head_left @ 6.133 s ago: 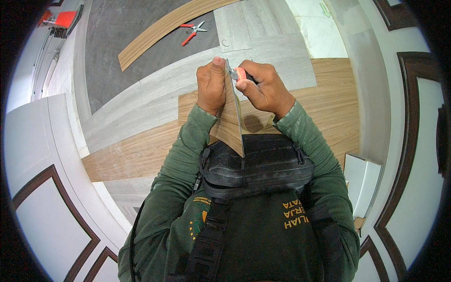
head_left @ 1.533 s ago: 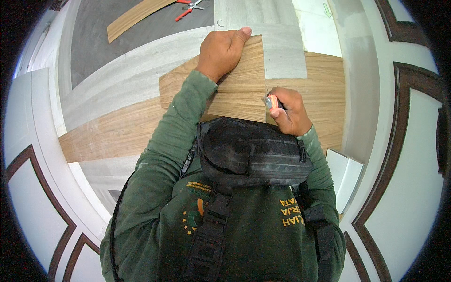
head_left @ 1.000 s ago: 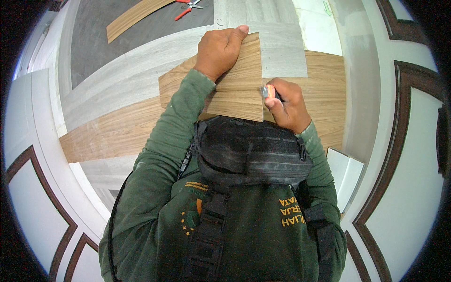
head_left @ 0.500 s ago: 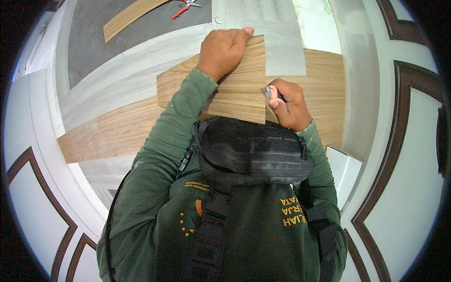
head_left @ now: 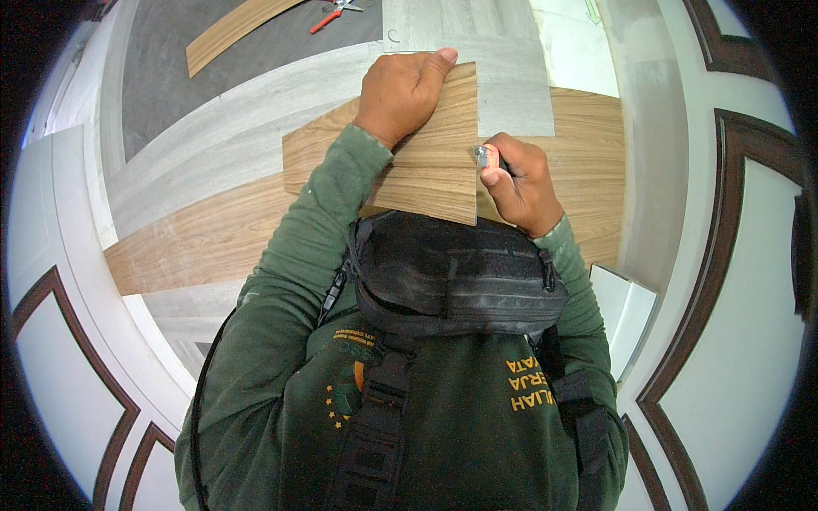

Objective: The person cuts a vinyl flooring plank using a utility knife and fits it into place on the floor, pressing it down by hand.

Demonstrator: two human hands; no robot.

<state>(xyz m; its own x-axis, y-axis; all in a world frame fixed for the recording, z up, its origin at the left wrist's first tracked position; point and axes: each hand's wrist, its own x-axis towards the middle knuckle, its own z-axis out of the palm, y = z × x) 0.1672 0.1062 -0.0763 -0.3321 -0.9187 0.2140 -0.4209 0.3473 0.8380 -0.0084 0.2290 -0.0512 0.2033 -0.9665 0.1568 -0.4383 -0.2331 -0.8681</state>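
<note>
My left hand (head_left: 400, 92) grips the upper edge of a wood-look plank (head_left: 426, 166), its thumb at the top corner. The plank is held above my black chest bag (head_left: 452, 272), its near end meeting the bag. My right hand (head_left: 524, 187) is closed on a utility knife (head_left: 489, 158) with orange and dark on its body, at the plank's right edge. The knife's blade is too small to make out clearly.
Grey planks (head_left: 213, 128) and wood-look planks (head_left: 179, 247) lie on the floor. A loose wood strip (head_left: 230, 34) and red-handled snips (head_left: 328, 19) lie on dark grey flooring at the back. White panelled doors (head_left: 68, 358) flank me; a white board (head_left: 622, 315) stands at right.
The plank has turned from edge-on, six seconds ago, to face up. My right hand moved down to its right edge, then slightly up and left; the knife stays in it.
</note>
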